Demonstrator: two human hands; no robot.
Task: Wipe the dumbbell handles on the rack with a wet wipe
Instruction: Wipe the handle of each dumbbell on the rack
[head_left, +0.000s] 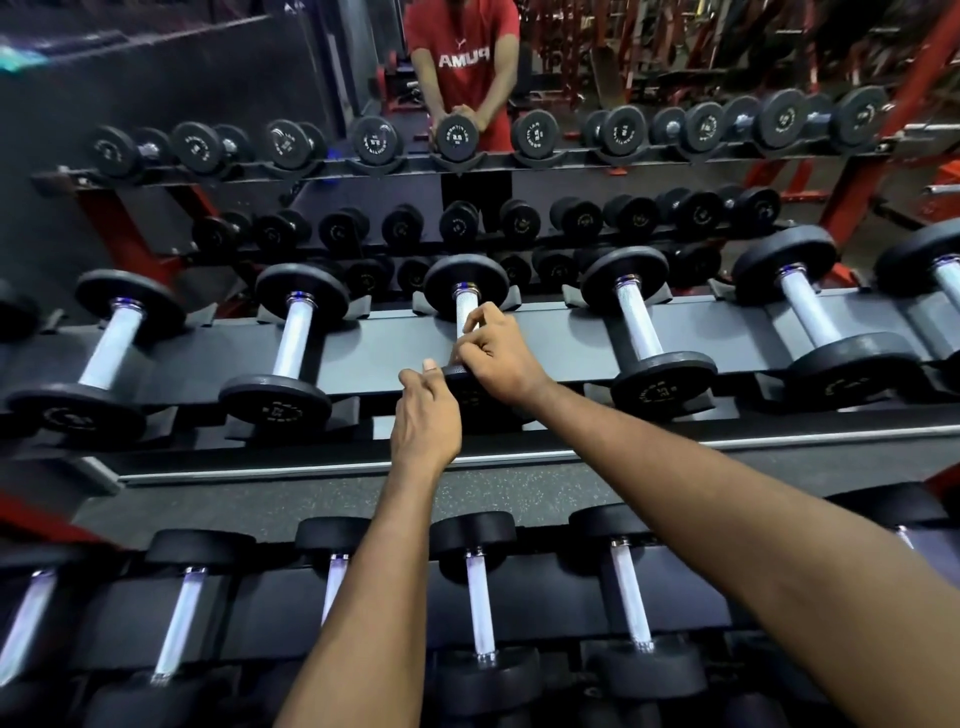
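On the upper shelf of the grey rack (374, 345), a middle dumbbell (466, 280) with black heads and a pale knurled handle (461, 312) lies pointing away from me. My right hand (498, 358) curls over the near part of that handle, with the fingertips pinched against it. My left hand (426, 415) is closed just below it, thumb up against the rim of the dumbbell's near head (457, 371), which is mostly hidden. I cannot make out a wet wipe; it may be hidden inside my right hand.
Matching dumbbells lie on both sides, the nearest at left (293, 338) and right (639, 330). A lower shelf close to me carries several more (480, 597). Behind the rack, a mirror (260, 78) reflects the rack and a person in a red shirt (462, 57).
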